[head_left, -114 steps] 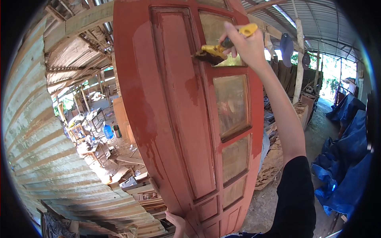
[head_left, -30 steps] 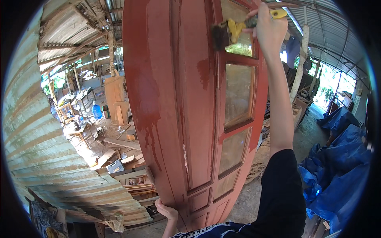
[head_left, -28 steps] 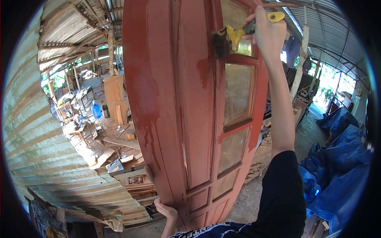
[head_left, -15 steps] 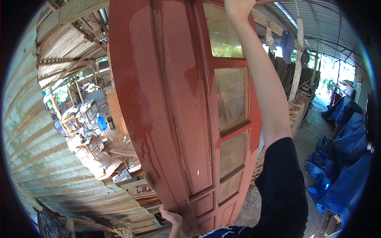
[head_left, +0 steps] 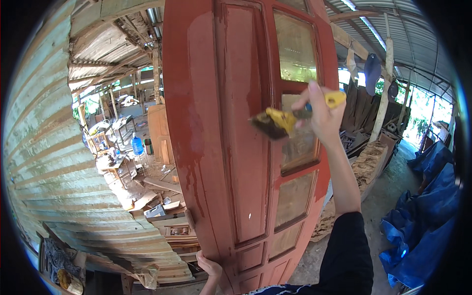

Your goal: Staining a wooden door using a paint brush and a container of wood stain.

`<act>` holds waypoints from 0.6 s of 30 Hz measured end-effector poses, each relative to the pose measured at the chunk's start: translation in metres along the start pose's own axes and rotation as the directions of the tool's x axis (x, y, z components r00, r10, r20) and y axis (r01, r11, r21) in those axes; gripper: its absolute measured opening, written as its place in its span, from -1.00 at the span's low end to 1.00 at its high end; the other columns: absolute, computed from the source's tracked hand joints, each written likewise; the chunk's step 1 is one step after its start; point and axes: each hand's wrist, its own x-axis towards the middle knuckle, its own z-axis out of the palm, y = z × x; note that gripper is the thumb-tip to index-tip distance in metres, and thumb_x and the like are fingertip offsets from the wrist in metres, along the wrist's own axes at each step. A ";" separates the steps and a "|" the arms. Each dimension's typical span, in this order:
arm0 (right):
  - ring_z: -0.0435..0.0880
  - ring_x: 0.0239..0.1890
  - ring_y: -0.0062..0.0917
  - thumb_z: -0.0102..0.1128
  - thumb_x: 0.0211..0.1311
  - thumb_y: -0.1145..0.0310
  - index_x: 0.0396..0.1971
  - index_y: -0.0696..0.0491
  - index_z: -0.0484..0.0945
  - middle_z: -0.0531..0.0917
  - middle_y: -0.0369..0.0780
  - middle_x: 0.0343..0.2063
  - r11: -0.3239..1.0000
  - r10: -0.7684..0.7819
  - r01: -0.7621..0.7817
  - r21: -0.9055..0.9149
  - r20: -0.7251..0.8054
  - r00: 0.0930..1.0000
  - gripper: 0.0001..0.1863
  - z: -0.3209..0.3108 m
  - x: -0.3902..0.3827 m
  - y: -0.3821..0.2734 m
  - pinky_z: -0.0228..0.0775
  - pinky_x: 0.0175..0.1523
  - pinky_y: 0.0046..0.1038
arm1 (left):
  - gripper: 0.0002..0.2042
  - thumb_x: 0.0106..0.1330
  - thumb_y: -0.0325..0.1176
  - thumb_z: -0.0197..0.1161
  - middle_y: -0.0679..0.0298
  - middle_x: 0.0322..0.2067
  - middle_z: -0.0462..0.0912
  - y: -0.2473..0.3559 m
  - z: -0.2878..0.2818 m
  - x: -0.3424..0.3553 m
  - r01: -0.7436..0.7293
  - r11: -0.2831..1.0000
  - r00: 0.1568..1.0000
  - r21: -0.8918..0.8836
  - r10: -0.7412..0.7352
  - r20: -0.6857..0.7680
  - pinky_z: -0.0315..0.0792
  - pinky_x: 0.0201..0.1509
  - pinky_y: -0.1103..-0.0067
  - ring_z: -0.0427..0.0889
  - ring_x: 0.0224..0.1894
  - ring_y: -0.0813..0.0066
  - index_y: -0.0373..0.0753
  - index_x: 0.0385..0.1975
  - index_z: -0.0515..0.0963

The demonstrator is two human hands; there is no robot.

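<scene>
A tall reddish-brown panelled door with glass panes stands upright before me, its colour patchy and darker where wet-looking streaks run down. My right hand is raised before the panes, its fingers closed round the yellow handle of a flat paintbrush. The brush is blurred; its dark bristles point left toward the middle panel, and whether they touch it I cannot tell. Low down, my left hand is at the door's left edge with its fingers curled round it.
Corrugated metal sheeting stands on the left. Beyond it are a blue water bottle and scattered wood scraps. On the right, a crumpled blue tarp lies along the passage, near a wooden post and caps hanging beside it.
My right hand has come down from the top of the door to the panes, bringing the paintbrush into view. The left hand keeps its place at the door's edge. The view has shifted slightly.
</scene>
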 end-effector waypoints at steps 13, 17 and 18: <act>0.45 -0.79 -0.67 0.04 0.37 0.12 -0.69 0.21 0.55 0.49 -0.32 -0.78 0.816 -0.578 0.464 -0.345 -0.515 0.633 -0.48 0.034 0.205 -0.013 0.28 -0.69 -0.62 | -0.51 0.48 -0.11 -0.39 0.06 -0.43 0.42 0.018 -0.001 0.003 -0.055 0.994 0.998 0.091 0.053 0.021 0.30 -0.22 0.38 0.41 -0.37 0.16 -0.38 -0.39 0.40; 0.47 -0.77 -0.67 0.06 0.37 0.17 -0.65 0.21 0.58 0.49 -0.34 -0.78 0.810 -0.574 0.570 -0.136 -0.378 0.726 -0.53 0.046 0.188 -0.027 0.27 -0.67 -0.66 | -0.51 0.48 -0.10 -0.39 0.05 -0.43 0.42 0.025 0.001 0.002 -0.068 0.992 0.998 0.104 0.067 0.016 0.30 -0.22 0.37 0.40 -0.38 0.13 -0.39 -0.40 0.40; 0.47 -0.77 -0.67 0.06 0.37 0.17 -0.65 0.21 0.58 0.49 -0.34 -0.78 0.808 -0.578 0.574 -0.135 -0.370 0.727 -0.53 0.048 0.182 -0.026 0.27 -0.67 -0.66 | -0.50 0.48 -0.10 -0.39 0.05 -0.44 0.42 0.027 0.001 0.003 -0.073 0.993 0.997 0.096 0.071 0.021 0.29 -0.23 0.36 0.40 -0.37 0.13 -0.38 -0.40 0.40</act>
